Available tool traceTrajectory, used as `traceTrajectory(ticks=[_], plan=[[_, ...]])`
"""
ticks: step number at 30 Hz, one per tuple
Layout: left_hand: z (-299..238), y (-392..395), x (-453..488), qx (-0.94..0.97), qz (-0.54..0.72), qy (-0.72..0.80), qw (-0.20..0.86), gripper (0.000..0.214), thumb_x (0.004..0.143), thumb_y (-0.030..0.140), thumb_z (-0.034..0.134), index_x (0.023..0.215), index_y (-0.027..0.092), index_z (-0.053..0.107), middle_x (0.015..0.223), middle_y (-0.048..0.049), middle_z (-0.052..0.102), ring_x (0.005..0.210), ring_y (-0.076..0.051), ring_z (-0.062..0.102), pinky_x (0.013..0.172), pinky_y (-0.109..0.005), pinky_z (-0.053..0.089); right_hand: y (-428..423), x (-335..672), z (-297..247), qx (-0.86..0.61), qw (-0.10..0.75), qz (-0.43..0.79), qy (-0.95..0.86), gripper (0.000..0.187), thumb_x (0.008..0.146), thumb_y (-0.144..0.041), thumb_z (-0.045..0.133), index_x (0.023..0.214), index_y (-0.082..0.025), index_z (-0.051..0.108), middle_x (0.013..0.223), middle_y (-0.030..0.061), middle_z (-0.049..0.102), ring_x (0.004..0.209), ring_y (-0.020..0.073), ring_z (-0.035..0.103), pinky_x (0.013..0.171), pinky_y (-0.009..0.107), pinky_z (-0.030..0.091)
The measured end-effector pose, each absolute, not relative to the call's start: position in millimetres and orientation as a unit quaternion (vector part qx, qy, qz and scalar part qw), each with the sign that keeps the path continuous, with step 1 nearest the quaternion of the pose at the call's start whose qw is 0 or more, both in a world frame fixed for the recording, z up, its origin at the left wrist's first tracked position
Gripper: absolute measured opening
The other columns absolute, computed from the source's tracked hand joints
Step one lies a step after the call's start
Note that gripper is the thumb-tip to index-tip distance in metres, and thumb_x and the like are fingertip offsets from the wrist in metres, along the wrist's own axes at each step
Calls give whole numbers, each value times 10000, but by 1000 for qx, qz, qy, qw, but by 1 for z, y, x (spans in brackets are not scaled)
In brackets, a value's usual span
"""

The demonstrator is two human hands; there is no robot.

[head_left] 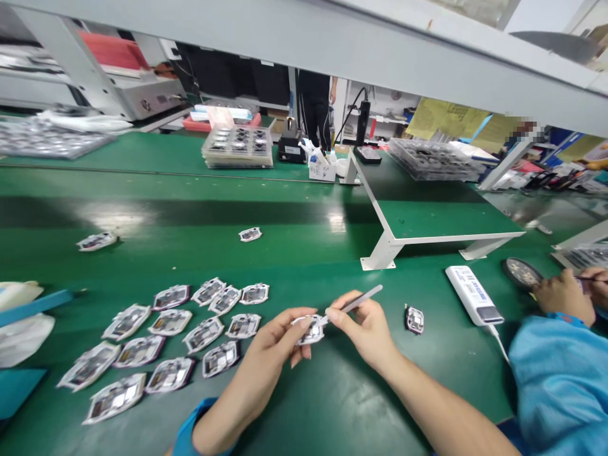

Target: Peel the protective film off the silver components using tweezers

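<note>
I log the left hand (268,348) grasping a small flat module (310,330) between thumb and fingers, held just above the green bench mat (304,266) in front of the person. Its silver-and-dark centre is ringed by a ragged white film border. The right hand (365,332) is closed in a pinch on slim metal tweezers (360,304), whose tip end meets the module.

I judge the module light and thin, with a soft border liable to flex or tear and a stiffer but fragile centre. Its glossy face may prove slippery. The rim looks the safest place to take hold, away from the centre.

Rows of matching modules (171,335) lie to the left. One more module (414,320) sits to the right, near a white boxy unit (474,295) with a cable. A co-worker's hand (564,296) works at far right, above a blue sleeve (560,380).
</note>
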State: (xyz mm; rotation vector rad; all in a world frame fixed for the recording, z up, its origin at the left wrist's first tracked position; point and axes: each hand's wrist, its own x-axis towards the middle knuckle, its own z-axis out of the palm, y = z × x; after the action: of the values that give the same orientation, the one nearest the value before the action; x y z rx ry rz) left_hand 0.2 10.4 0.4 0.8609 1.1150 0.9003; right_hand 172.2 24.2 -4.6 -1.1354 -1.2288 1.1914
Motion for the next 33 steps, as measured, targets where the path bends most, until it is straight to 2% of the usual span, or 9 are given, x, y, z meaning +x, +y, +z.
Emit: traceTrajectory(ticks=[4, 10, 17, 26, 33], plan=[[2, 12, 0, 407, 401, 496, 654, 414, 758, 457, 744, 1031, 159, 652, 617, 35, 614, 581, -124, 527, 498, -211, 378, 21, 172, -3, -487, 529, 468, -514, 135, 756, -320, 754, 773, -206, 684, 756, 11, 714, 742, 176, 662, 738, 294, 508], [-4, 11, -3, 479, 387, 486, 621, 332, 832, 369, 684, 1094, 173, 627, 665, 25, 637, 620, -141, 574, 551, -234, 438, 21, 171, -2, -478, 529, 475, -515, 118, 754, -304, 752, 771, -204, 693, 772, 17, 725, 752, 178, 671, 741, 294, 525], [-3, 8, 0, 484, 382, 498, 610, 308, 820, 361, 686, 1070, 187, 644, 672, 21, 630, 620, -161, 602, 535, -249, 442, 24, 170, -4, -477, 539, 488, -494, 119, 717, -290, 772, 725, -199, 696, 715, 9, 719, 686, 172, 663, 690, 287, 530], [3, 1, 7, 478, 410, 509, 587, 288, 801, 330, 688, 1056, 198, 670, 666, 13, 634, 639, -174, 602, 530, -247, 432, 22, 171, -1, -484, 544, 465, -504, 114, 745, -298, 753, 729, -205, 690, 716, 14, 725, 699, 181, 674, 694, 292, 535], [-15, 6, 0, 516, 413, 480, 577, 276, 816, 350, 679, 1054, 210, 686, 699, 8, 653, 613, -163, 584, 585, -263, 456, 21, 174, 0, -483, 529, 437, -545, 111, 779, -299, 739, 753, -206, 685, 743, 13, 732, 720, 184, 686, 709, 298, 538]])
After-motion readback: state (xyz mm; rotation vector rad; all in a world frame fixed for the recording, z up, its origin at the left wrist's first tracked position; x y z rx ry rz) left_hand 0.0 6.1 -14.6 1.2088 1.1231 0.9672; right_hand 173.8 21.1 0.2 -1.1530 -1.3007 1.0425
